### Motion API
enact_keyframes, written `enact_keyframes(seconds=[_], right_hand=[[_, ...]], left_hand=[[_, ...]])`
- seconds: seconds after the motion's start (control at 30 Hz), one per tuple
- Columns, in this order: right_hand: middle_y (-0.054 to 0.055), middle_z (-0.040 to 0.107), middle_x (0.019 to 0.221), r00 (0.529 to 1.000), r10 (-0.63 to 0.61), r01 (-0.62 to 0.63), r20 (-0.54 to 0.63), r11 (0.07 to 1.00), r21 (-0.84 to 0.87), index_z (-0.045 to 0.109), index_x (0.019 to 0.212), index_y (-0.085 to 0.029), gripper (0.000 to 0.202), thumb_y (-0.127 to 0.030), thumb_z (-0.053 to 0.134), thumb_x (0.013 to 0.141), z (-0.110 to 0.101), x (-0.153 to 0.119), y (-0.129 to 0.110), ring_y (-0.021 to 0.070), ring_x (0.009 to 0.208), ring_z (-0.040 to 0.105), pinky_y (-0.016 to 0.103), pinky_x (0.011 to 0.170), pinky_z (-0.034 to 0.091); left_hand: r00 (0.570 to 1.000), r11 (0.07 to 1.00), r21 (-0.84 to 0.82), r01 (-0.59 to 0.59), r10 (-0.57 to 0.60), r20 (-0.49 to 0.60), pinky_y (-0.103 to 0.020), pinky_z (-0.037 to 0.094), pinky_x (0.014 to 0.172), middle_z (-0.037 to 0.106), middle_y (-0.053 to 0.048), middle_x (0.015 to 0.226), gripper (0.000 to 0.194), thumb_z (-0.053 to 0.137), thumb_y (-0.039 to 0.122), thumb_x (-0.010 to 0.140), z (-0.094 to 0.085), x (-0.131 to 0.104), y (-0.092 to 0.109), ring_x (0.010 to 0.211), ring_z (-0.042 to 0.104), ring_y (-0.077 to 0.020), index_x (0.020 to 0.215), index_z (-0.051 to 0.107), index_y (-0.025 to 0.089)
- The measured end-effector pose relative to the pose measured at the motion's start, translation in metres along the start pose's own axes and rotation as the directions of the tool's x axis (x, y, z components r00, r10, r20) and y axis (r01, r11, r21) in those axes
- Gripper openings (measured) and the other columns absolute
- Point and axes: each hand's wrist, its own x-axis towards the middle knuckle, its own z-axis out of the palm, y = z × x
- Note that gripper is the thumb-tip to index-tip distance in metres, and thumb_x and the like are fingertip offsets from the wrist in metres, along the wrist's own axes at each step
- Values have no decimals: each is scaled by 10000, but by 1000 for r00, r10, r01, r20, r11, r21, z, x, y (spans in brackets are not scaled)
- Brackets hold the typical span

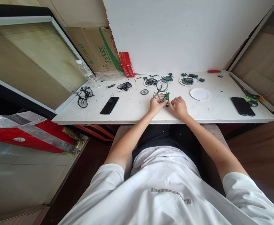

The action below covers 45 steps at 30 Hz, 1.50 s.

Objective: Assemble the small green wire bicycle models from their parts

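Observation:
My left hand (157, 105) is closed around a green model bicycle (167, 96), holding it just above the white table. One spoked wheel of the bicycle points away from me. My right hand (179, 107) is beside the bicycle's near end, with thumb and forefinger pinched together at its edge. Whatever is between those fingertips is too small to make out. A loose dark wheel (144, 92) lies flat on the table to the left of my hands. Farther left, a black model bicycle (82, 96) stands upright.
Paper plates with black parts (124, 86) and green parts (187, 81) line the back. A bare white plate (200, 94) is to the right. Phones (110, 105) (242, 106) lie on both sides. A plastic bottle (88, 73), red box (127, 64) and red-handled tool (214, 71) are farther back.

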Motion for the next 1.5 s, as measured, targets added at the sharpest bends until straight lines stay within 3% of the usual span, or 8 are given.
enact_keyframes(seconds=[0.17, 0.3, 0.63, 0.9, 1.2, 1.33, 1.5], right_hand=[[108, 746, 957, 997, 67, -65, -48, 997, 50, 678, 1013, -247, 164, -404, 646, 1044, -4, -1, -5, 334, 1021, 619, 458, 859, 484], [100, 745, 962, 999, 41, -39, -34, 997, 64, 653, 1007, -254, 94, -339, 632, 1042, -5, -1, -4, 328, 1020, 617, 450, 865, 480], [104, 726, 886, 1000, -4, 4, 22, 1000, 23, 628, 868, -253, 260, -361, 582, 1100, -1, 0, 1, 318, 963, 569, 430, 838, 436], [122, 691, 805, 998, 11, -8, 61, 999, -44, 611, 749, -246, 444, -404, 488, 1146, -1, 0, 0, 311, 939, 559, 421, 797, 396], [89, 752, 926, 999, 34, -33, -7, 997, 63, 635, 958, -246, 154, -344, 603, 1072, -8, -2, -6, 304, 977, 611, 417, 856, 464], [97, 759, 899, 1000, 25, -26, 9, 997, 72, 612, 902, -260, 221, -356, 583, 1099, -5, -2, -3, 310, 973, 633, 422, 843, 471], [98, 730, 825, 995, 104, -104, -7, 994, 26, 602, 807, -260, 351, -424, 570, 1116, -1, -3, -1, 296, 917, 659, 393, 722, 415]], left_hand=[[1000, 999, 33, -24, 24, -5, -382, 640, 892, 841, -96, 991, 478, 968, 305, 743, -2, 1, -2, 989, 815, -264, 1156, 759, 186], [1000, 999, 41, -28, 28, -13, -374, 624, 894, 841, -93, 983, 483, 970, 306, 739, -2, 1, -1, 980, 815, -262, 1156, 758, 184], [1000, 999, 32, -11, 12, -13, -351, 611, 861, 843, -98, 990, 426, 953, 257, 738, -1, 1, -1, 987, 819, -258, 1112, 765, 179], [1000, 1000, -27, 13, -12, 17, -356, 648, 832, 835, -114, 972, 506, 991, 318, 711, 2, 1, -4, 975, 822, -269, 1130, 757, 160], [1000, 1000, -23, 0, 1, 7, -371, 663, 864, 836, -108, 999, 498, 982, 305, 723, 1, 1, -5, 993, 822, -262, 1143, 754, 166], [1000, 1000, -8, -5, 5, 4, -371, 644, 876, 835, -97, 975, 489, 978, 300, 730, 0, 0, -3, 974, 820, -256, 1146, 756, 174], [1000, 1000, 16, 5, -5, 17, -354, 618, 839, 842, -107, 986, 485, 989, 317, 725, 1, -4, 8, 969, 817, -261, 1127, 756, 175]])
